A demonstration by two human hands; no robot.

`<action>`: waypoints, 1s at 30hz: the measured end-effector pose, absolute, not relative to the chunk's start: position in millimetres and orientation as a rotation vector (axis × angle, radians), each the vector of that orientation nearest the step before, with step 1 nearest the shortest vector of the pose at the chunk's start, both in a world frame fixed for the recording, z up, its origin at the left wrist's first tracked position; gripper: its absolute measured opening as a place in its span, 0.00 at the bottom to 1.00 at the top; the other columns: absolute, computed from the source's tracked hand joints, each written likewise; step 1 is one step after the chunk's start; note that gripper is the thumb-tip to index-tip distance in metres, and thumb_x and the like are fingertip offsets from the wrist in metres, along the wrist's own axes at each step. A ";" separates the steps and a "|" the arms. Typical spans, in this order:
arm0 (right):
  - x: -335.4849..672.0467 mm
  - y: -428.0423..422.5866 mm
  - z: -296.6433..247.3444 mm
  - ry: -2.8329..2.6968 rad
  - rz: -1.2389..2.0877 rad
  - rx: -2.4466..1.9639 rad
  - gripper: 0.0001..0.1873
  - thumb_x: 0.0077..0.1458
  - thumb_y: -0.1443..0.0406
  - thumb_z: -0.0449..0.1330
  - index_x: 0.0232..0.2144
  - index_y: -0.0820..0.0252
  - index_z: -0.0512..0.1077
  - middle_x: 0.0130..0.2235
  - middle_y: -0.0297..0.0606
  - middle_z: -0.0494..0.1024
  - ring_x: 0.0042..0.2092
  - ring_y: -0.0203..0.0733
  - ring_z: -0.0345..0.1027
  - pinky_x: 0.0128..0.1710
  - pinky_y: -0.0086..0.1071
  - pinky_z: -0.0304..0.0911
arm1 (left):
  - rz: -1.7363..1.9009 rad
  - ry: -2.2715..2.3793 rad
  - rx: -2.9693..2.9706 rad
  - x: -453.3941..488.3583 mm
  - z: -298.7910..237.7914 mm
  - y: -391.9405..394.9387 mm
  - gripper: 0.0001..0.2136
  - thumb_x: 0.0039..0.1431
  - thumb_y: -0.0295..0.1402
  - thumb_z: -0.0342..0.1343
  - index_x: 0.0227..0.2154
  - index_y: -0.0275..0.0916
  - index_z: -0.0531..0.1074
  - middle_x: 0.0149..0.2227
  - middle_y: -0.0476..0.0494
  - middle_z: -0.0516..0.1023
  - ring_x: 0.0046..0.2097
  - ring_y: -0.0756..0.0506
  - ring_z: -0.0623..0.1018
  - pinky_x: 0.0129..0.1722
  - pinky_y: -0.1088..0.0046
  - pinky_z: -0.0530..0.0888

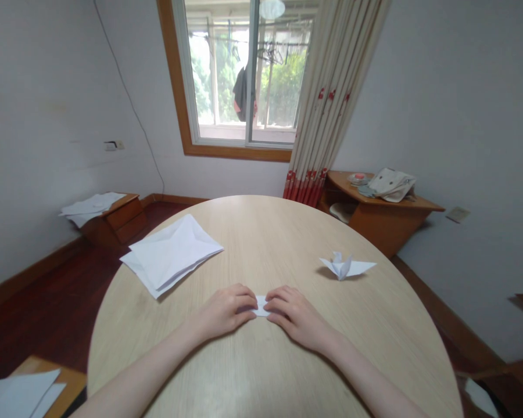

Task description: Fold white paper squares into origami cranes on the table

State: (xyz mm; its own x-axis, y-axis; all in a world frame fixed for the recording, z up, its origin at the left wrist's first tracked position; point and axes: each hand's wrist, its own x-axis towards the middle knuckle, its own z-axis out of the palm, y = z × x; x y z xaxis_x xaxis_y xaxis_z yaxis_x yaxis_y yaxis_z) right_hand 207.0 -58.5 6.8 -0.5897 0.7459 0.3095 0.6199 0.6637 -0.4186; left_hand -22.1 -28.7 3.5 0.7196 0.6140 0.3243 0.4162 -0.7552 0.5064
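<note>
A small folded piece of white paper (261, 306) lies on the table in front of me, mostly covered by my fingers. My left hand (230, 310) has its thumb and fingers closed on the paper's left end. At the right end, my right hand (294, 313) grips it the same way. Only a narrow strip of the paper shows between the two hands. To the right stands a folded white paper crane (344, 267) with its wings spread, apart from my hands.
Several white sheets (178, 252) lie stacked at the left of the round wooden table (261, 371). A low cabinet (122, 219) with papers stands behind left. Right of the curtain (326, 98), a wooden desk (375, 223) holds a cloth bag (392, 184). More sheets (20, 395) lie at lower left.
</note>
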 end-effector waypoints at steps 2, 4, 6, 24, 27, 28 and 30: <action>204.2 -59.1 5.7 -2.409 0.352 -1.074 0.03 0.59 0.67 0.57 0.37 0.58 0.71 0.43 0.40 0.73 0.46 0.45 0.65 0.46 0.41 0.62 | 0.684 0.798 2.509 -22.0 4.2 -28.6 0.07 0.62 0.33 0.54 0.39 0.40 0.76 0.40 0.44 0.77 0.43 0.45 0.75 0.45 0.71 0.70; 201.5 -59.3 5.1 -2.394 0.353 -1.086 0.02 0.59 0.68 0.57 0.36 0.58 0.70 0.42 0.40 0.74 0.45 0.45 0.66 0.45 0.40 0.62 | 0.686 0.805 2.502 -21.7 5.0 -28.4 0.07 0.63 0.34 0.54 0.38 0.40 0.77 0.40 0.44 0.77 0.43 0.45 0.75 0.44 0.71 0.70; 199.7 -59.3 4.9 -2.384 0.362 -1.095 0.02 0.59 0.68 0.57 0.36 0.58 0.69 0.42 0.40 0.74 0.44 0.44 0.66 0.44 0.39 0.63 | 0.686 0.803 2.503 -21.2 6.0 -28.4 0.08 0.63 0.34 0.53 0.37 0.40 0.77 0.39 0.44 0.77 0.43 0.46 0.75 0.44 0.72 0.70; 197.9 -57.5 3.6 -2.414 0.272 -1.089 0.12 0.66 0.66 0.46 0.37 0.59 0.69 0.40 0.41 0.74 0.42 0.43 0.66 0.42 0.39 0.64 | 0.655 0.844 2.506 -16.0 12.2 -31.8 0.13 0.67 0.33 0.46 0.35 0.37 0.75 0.37 0.43 0.77 0.41 0.46 0.75 0.43 0.71 0.70; 197.7 -58.7 3.1 -2.415 0.269 -1.093 0.13 0.66 0.66 0.45 0.36 0.59 0.69 0.39 0.41 0.73 0.41 0.43 0.66 0.41 0.38 0.64 | 0.653 0.840 2.479 -14.6 13.4 -34.0 0.13 0.67 0.33 0.44 0.35 0.37 0.74 0.37 0.43 0.76 0.41 0.46 0.74 0.44 0.71 0.70; 197.5 -59.0 3.2 -2.413 0.273 -1.094 0.13 0.66 0.67 0.45 0.36 0.59 0.68 0.39 0.41 0.73 0.40 0.43 0.66 0.41 0.38 0.64 | 0.649 0.839 2.469 -14.2 13.7 -34.7 0.13 0.67 0.32 0.44 0.35 0.37 0.74 0.37 0.43 0.76 0.41 0.46 0.74 0.44 0.71 0.70; 196.9 -59.3 3.6 -2.412 0.285 -1.093 0.13 0.66 0.67 0.45 0.35 0.60 0.68 0.38 0.41 0.73 0.40 0.43 0.65 0.41 0.37 0.64 | 0.643 0.836 2.454 -13.6 13.9 -35.8 0.13 0.67 0.32 0.44 0.35 0.37 0.73 0.37 0.43 0.75 0.41 0.46 0.74 0.44 0.71 0.70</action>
State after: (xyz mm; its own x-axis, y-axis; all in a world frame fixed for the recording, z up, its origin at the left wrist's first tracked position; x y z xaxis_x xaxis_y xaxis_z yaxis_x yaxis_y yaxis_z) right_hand 196.9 -59.3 3.6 -0.5699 0.7509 0.3336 0.6524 0.6604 -0.3719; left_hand -13.6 -35.8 13.9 0.7051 0.6532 0.2761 0.4350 -0.7059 0.5590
